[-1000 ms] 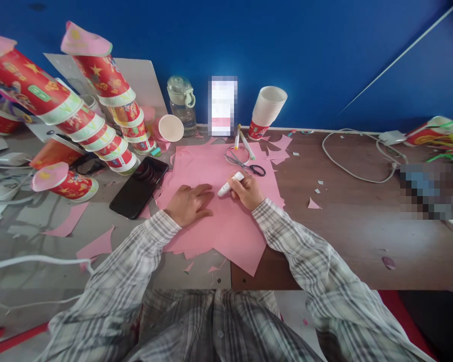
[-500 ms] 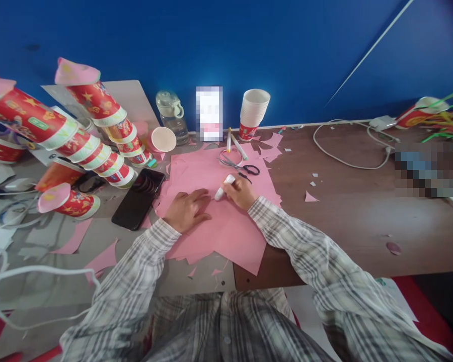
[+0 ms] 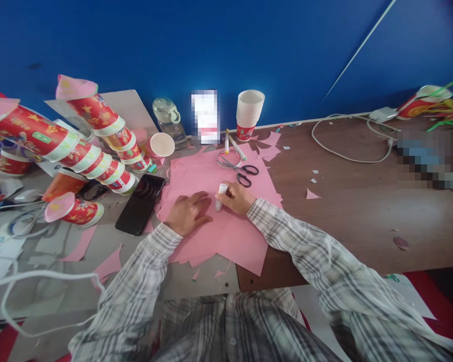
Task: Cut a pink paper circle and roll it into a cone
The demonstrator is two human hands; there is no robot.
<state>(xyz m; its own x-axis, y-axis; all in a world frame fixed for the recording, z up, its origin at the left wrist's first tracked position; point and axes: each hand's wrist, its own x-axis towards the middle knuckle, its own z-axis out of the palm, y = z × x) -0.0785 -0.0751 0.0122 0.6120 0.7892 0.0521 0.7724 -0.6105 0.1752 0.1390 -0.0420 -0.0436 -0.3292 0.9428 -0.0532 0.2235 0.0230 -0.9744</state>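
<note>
Stacked sheets of pink paper (image 3: pixel 215 241) lie before me, with cut and uneven edges. My left hand (image 3: pixel 186 213) rests on the sheets, fingers spread. Gripped between the thumb and fingers of my right hand (image 3: pixel 239 197) is a white glue stick (image 3: pixel 222 190), nearly upright, its lower end down at the paper. Whether that tip touches the paper, I cannot tell. Just beyond the right hand are scissors (image 3: pixel 245 173) with dark handles, their blades apart. A yellow-tipped marker (image 3: pixel 227 142) and a green-tipped marker (image 3: pixel 237 148) lie at the paper's far edge.
Leaning stacks of red paper cups (image 3: pixel 56 136) with pink paper tops stand left. A black phone (image 3: pixel 140 205) lies beside the sheets. Along the wall are a water bottle (image 3: pixel 169 123), a lit screen (image 3: pixel 205 115) and nested cups (image 3: pixel 250 113). A white cable (image 3: pixel 349 157) loops at right.
The glue stick has gone from a slanted to a nearly upright position in my right hand and sits slightly lower in view. My left hand stays spread on the paper. The view has shifted slightly.
</note>
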